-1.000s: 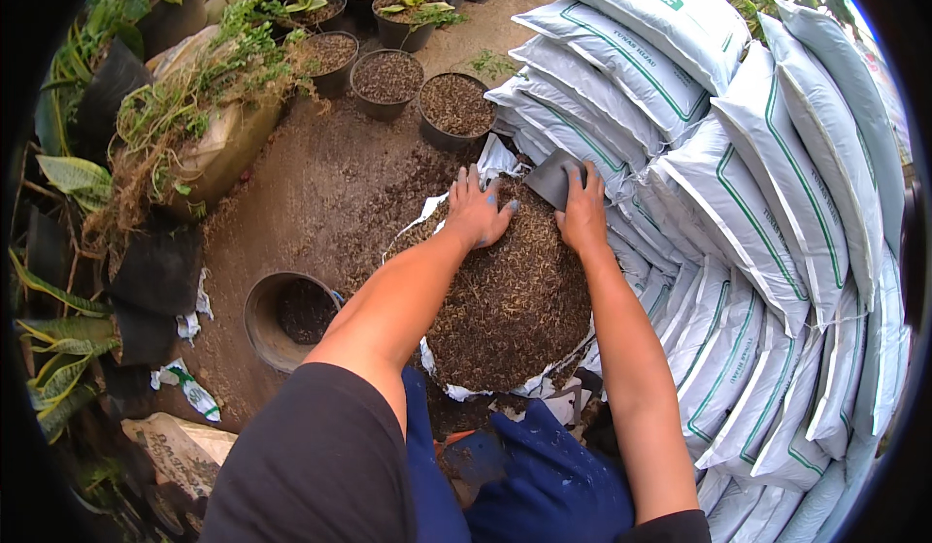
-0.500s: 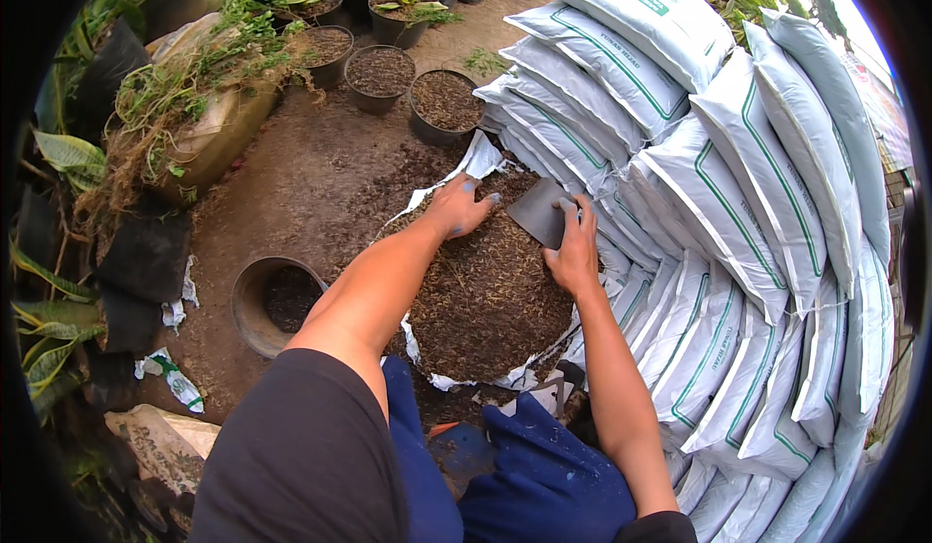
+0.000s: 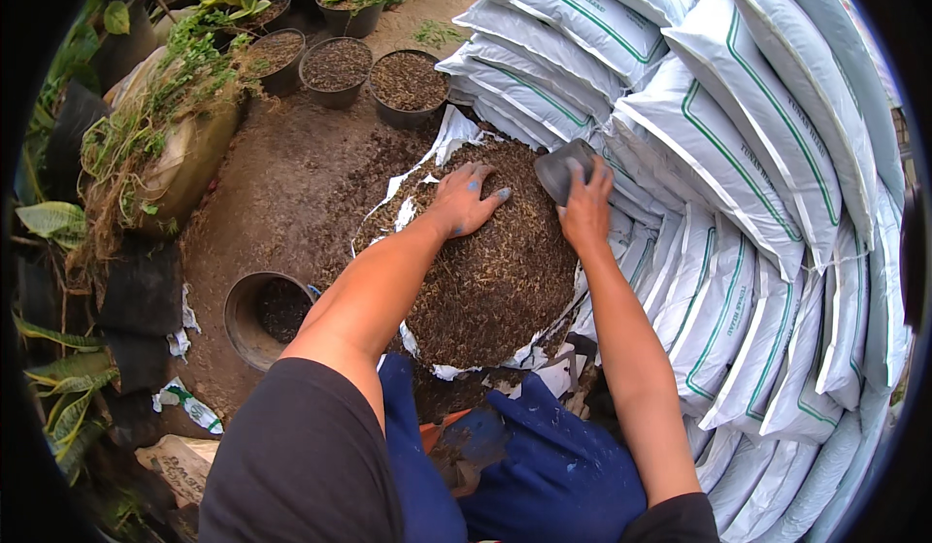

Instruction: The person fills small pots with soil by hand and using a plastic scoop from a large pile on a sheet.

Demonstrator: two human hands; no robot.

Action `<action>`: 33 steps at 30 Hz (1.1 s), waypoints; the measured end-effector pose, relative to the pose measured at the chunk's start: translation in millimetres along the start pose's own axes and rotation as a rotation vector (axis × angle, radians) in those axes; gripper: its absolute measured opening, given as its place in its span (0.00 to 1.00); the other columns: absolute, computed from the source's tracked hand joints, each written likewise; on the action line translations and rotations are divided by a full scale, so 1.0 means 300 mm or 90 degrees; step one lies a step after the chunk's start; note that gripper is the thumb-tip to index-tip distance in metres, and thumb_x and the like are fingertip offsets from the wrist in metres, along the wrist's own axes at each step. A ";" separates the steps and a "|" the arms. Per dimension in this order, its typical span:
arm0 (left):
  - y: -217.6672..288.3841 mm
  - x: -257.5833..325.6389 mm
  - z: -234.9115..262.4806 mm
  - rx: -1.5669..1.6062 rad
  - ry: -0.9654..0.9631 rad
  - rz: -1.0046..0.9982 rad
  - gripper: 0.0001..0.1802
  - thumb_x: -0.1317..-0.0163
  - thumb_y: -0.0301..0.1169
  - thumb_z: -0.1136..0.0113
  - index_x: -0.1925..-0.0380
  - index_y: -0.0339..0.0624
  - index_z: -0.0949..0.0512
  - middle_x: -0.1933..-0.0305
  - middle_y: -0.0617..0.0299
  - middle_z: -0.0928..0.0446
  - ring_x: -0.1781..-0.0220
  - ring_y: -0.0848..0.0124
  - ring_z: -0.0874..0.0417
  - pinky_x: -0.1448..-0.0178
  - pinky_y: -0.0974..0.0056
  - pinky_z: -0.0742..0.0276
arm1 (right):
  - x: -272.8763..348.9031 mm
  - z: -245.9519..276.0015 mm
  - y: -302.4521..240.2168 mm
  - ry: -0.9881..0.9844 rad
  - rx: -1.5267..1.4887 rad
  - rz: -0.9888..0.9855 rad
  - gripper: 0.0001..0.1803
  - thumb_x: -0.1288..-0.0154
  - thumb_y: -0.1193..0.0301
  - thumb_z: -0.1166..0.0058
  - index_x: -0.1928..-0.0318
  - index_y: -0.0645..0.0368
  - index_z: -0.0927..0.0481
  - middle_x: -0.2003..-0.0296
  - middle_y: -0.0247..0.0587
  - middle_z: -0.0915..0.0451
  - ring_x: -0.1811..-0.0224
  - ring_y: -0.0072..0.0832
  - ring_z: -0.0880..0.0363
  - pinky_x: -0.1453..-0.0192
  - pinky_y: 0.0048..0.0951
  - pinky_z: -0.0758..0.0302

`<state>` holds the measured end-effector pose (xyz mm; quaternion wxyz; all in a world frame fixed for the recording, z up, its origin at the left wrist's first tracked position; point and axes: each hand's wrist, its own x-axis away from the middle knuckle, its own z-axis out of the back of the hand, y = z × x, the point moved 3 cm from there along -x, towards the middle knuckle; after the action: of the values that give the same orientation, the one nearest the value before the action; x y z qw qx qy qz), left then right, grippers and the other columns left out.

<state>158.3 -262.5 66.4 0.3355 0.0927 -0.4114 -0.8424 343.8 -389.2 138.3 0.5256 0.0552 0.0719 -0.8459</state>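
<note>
A heap of brown potting mix (image 3: 495, 286) with pale husks lies in front of me, ringed by the torn white edge of a sack (image 3: 449, 138). My left hand (image 3: 464, 201) rests on the heap's upper left, palm down with fingers spread, and grips nothing. At the upper right edge of the heap, my right hand (image 3: 586, 208) holds a dark grey, slightly curved scraper-like sheet (image 3: 555, 170). Its lower edge meets the mix. Bluish-grey smears mark the fingers of both hands.
White sacks with green stripes (image 3: 723, 160) are stacked high on the right. Pots filled with mix (image 3: 408, 82) stand beyond the heap. An open pot (image 3: 243, 325) lies left of my forearm. Plants and a weedy sack (image 3: 189, 160) line the left; an orange object (image 3: 432, 434) lies between my legs.
My right hand has moved the sheet up and right, toward the stacked sacks, and tilted it. The left hand has flattened onto the mix. The view has shifted slightly.
</note>
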 end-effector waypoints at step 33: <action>0.258 -0.070 -0.105 0.271 0.066 -0.077 0.32 0.23 0.50 0.45 0.32 0.35 0.26 0.28 0.43 0.26 0.25 0.51 0.28 0.21 0.55 0.37 | 0.238 -0.073 0.082 -0.016 -0.674 -0.438 0.42 0.44 0.73 0.34 0.26 0.50 0.30 0.37 0.55 0.24 0.35 0.47 0.22 0.32 0.41 0.25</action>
<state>225.8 -302.7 102.2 0.2781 0.2289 -0.5559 -0.7492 334.6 -459.0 103.2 0.1806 -0.2485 0.4881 -0.8169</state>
